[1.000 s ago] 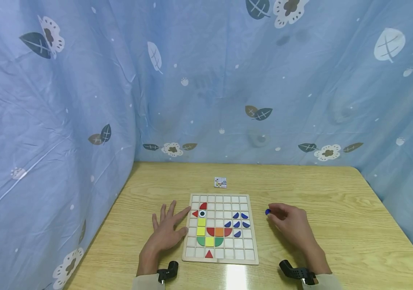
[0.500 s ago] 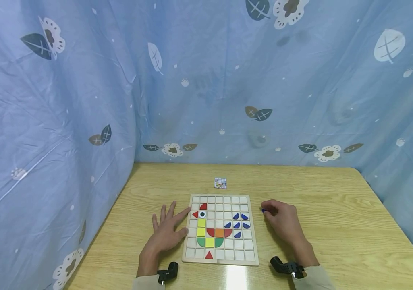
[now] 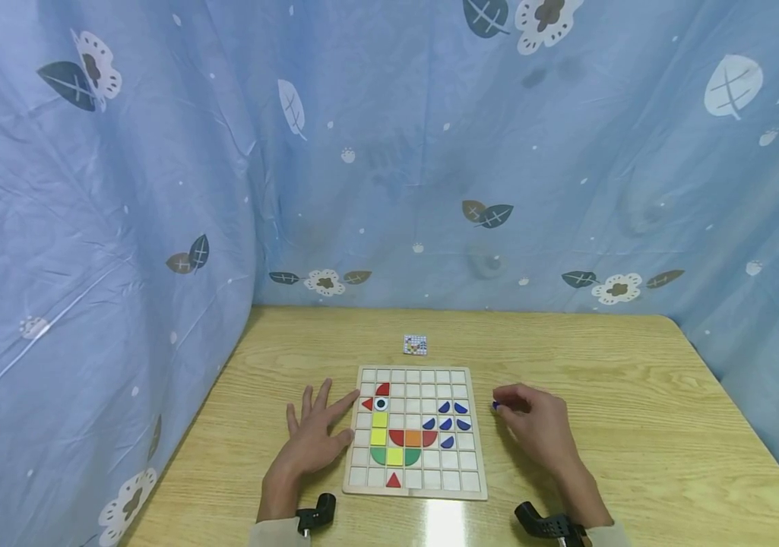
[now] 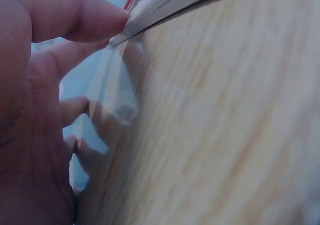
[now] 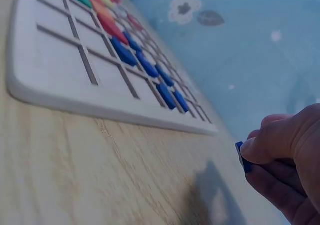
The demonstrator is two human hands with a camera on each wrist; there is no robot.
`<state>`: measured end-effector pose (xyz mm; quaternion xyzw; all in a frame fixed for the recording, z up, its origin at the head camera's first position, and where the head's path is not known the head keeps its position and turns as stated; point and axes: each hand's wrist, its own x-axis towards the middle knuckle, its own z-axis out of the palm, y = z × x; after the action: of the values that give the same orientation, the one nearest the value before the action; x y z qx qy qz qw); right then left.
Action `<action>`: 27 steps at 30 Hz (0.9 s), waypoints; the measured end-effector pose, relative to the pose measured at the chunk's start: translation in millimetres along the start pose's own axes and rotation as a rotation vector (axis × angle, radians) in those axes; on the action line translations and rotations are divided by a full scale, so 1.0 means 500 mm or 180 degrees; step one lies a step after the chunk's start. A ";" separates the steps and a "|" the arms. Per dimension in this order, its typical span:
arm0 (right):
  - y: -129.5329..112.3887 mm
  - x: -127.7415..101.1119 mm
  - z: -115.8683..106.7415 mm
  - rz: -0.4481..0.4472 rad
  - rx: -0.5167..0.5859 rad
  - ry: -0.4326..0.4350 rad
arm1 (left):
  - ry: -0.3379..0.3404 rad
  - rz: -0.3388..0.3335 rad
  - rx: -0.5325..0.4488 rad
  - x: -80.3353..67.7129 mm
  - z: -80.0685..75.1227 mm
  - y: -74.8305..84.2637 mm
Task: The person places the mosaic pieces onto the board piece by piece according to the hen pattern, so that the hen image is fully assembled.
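Note:
A wooden grid board (image 3: 432,480) lies on the table, with red, yellow, green, orange and blue shape tiles in some squares. Beside its left edge rests my left hand (image 3: 314,441), fingers spread, thumb and index tip right at the board's rim. In the left wrist view the thumb (image 4: 95,17) meets that rim. My right hand (image 3: 545,425) is off the board's right side and pinches a small blue tile (image 5: 242,157) between thumb and fingers, above the table. Several blue tiles (image 5: 146,64) sit in the board's right-hand squares.
A small printed card (image 3: 415,345) with a grid picture lies behind the board on the wooden table (image 3: 635,395). A blue patterned curtain (image 3: 389,175) hangs at the back and both sides. A black wrist camera (image 3: 317,514) is strapped on each wrist.
My right hand has moved left toward the board with the blue tile, then slightly back to the right and nearer me. The left hand and the board stay put.

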<state>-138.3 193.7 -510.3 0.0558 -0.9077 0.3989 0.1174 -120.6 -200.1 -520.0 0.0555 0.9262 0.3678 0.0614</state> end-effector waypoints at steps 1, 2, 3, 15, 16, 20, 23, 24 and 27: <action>-0.003 -0.004 -0.002 0.0007 0.0035 0.0004 | 0.0000 -0.0005 0.0003 0.000 0.000 0.000; -0.007 -0.008 -0.004 0.0006 0.0072 0.0009 | 0.0003 -0.0008 0.0003 0.000 -0.001 0.000; -0.011 -0.012 -0.005 0.0003 0.0086 0.0023 | 0.0001 -0.0015 0.0002 0.000 -0.001 0.000; -0.051 -0.069 0.017 0.0168 0.0477 -0.0125 | 0.0001 -0.0033 0.0006 0.000 -0.001 0.001; -0.054 -0.072 0.022 0.0193 0.0540 -0.0148 | -0.0003 -0.0039 0.0005 0.000 -0.001 0.001; -0.066 -0.084 0.042 0.0267 0.0706 -0.0230 | -0.0010 -0.0044 0.0005 0.000 0.000 0.001; -0.073 -0.088 0.053 0.0219 0.0634 -0.0245 | -0.0010 -0.0042 -0.0001 -0.001 0.000 0.003; -0.075 -0.089 0.056 0.0187 0.0597 -0.0244 | -0.0009 -0.0042 -0.0005 -0.001 0.000 0.003; -0.078 -0.089 0.062 0.0101 0.0468 -0.0258 | -0.0006 -0.0031 -0.0003 -0.001 0.000 0.004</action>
<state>-92.8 144.6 -514.3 0.0660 -0.8808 0.4637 0.0698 -120.0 -198.7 -518.7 0.0514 0.9262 0.3680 0.0641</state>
